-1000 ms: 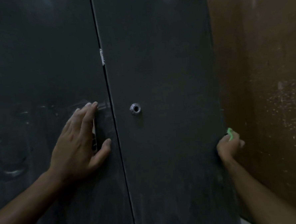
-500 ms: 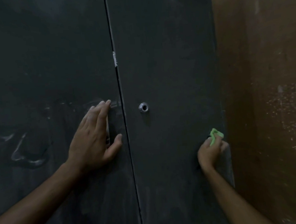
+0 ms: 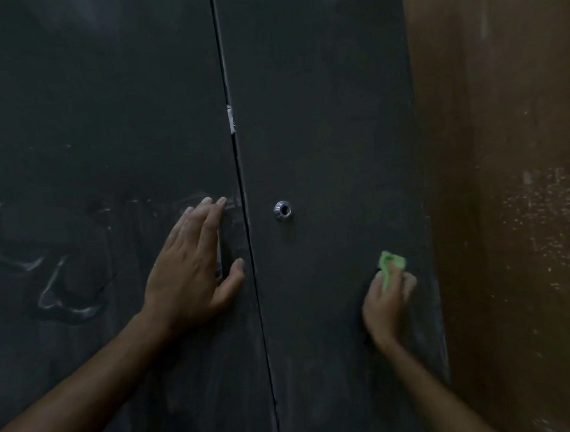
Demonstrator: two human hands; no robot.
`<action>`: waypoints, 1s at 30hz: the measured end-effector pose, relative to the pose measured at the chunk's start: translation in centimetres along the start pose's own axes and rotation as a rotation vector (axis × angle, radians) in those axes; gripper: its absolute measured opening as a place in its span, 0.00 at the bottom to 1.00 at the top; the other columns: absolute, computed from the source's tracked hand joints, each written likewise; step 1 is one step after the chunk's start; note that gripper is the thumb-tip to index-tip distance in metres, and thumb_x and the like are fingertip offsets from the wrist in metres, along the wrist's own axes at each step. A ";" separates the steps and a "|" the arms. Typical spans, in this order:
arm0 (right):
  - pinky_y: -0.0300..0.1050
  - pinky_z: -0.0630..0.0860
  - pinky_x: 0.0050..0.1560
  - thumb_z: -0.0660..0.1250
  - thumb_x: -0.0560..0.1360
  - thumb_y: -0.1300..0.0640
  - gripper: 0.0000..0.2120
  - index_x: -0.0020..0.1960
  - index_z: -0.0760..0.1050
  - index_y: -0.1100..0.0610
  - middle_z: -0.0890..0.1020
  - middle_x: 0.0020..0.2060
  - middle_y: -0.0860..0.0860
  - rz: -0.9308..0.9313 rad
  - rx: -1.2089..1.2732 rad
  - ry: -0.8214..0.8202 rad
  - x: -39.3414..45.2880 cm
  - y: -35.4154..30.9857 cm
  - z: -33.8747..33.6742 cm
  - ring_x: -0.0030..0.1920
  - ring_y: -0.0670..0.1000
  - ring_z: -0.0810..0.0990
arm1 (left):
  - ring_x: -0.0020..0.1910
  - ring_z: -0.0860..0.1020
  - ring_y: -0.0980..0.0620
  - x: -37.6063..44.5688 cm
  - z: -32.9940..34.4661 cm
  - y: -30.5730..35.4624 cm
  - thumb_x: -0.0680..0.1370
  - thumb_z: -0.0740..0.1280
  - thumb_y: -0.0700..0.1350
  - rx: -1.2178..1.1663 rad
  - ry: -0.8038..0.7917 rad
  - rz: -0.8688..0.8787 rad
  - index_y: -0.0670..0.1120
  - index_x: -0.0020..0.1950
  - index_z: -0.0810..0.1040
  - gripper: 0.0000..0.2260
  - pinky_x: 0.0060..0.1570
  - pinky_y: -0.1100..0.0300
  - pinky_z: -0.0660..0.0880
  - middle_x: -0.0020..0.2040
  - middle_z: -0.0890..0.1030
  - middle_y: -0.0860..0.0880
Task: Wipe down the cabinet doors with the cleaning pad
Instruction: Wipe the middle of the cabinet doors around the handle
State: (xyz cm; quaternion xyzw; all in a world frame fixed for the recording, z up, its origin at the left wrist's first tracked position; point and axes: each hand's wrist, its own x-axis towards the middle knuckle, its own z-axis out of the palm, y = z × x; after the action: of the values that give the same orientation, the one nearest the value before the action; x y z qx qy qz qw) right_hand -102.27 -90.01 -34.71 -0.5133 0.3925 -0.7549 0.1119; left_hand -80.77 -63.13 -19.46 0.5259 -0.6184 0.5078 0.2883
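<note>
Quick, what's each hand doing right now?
Left hand: open, flat on the left door.
Right hand: holding the green cleaning pad.

— What's the cleaning pad (image 3: pixel 391 266) like?
— Small, bright green, crumpled, pressed low on the right cabinet door (image 3: pixel 324 113) near its right edge.
— And the doors?
— Dark grey, shut. The left cabinet door (image 3: pixel 97 110) shows pale smears; the right has a round metal lock.

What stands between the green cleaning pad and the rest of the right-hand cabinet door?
Only the round metal lock ring, up and left of the green cleaning pad held by the right hand. Otherwise nothing visible.
</note>
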 end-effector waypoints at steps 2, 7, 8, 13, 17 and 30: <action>0.39 0.69 0.45 0.58 0.81 0.50 0.16 0.66 0.71 0.55 0.70 0.60 0.55 -0.230 -0.034 -0.157 -5.9 1.4 -0.8 0.46 0.50 0.74 | 0.79 0.62 0.43 0.1 0.1 -0.2 0.79 0.61 0.58 0.009 0.005 -0.001 0.38 0.83 0.57 0.39 0.82 0.53 0.53 0.77 0.65 0.41; 0.50 0.72 0.51 0.57 0.84 0.58 0.15 0.68 0.69 0.63 0.70 0.60 0.63 0.210 -0.027 0.006 -1.5 3.9 -1.8 0.52 0.65 0.77 | 0.78 0.62 0.43 0.1 0.1 0.0 0.78 0.62 0.58 0.005 0.023 0.003 0.38 0.83 0.58 0.38 0.82 0.55 0.51 0.76 0.64 0.43; 0.51 0.71 0.53 0.58 0.84 0.59 0.14 0.68 0.69 0.62 0.69 0.61 0.63 0.340 -0.042 0.041 0.4 3.0 -1.4 0.54 0.66 0.76 | 0.78 0.62 0.43 0.1 0.1 0.0 0.78 0.62 0.58 0.005 0.031 0.002 0.37 0.82 0.58 0.38 0.82 0.56 0.50 0.76 0.63 0.43; 0.49 0.75 0.57 0.62 0.80 0.57 0.17 0.67 0.71 0.59 0.71 0.59 0.59 -0.242 0.005 -0.088 -7.3 -1.6 0.5 0.53 0.59 0.76 | 0.78 0.63 0.42 0.1 0.2 -0.2 0.79 0.62 0.58 0.011 0.017 0.013 0.38 0.83 0.57 0.39 0.83 0.57 0.48 0.76 0.65 0.42; 0.58 0.82 0.51 0.64 0.75 0.56 0.18 0.64 0.72 0.56 0.77 0.58 0.64 -0.524 -0.207 -0.254 -12.6 3.0 -2.5 0.52 0.65 0.78 | 0.78 0.63 0.41 0.1 0.2 -0.1 0.79 0.62 0.58 0.012 0.019 0.016 0.37 0.82 0.58 0.39 0.83 0.56 0.50 0.76 0.65 0.41; 0.49 0.70 0.60 0.63 0.76 0.51 0.18 0.64 0.76 0.50 0.75 0.61 0.62 -0.666 -0.122 -0.341 -15.2 1.8 -1.7 0.54 0.61 0.74 | 0.78 0.63 0.41 0.0 0.0 0.0 0.79 0.62 0.58 0.020 0.014 0.016 0.36 0.82 0.58 0.39 0.81 0.50 0.55 0.76 0.65 0.39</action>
State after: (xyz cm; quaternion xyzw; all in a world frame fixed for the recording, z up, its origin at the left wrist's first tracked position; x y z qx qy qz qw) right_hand -97.38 -81.68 -46.69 -0.7368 0.2240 -0.6289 -0.1069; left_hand -80.74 -63.10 -19.44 0.5203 -0.6152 0.5202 0.2833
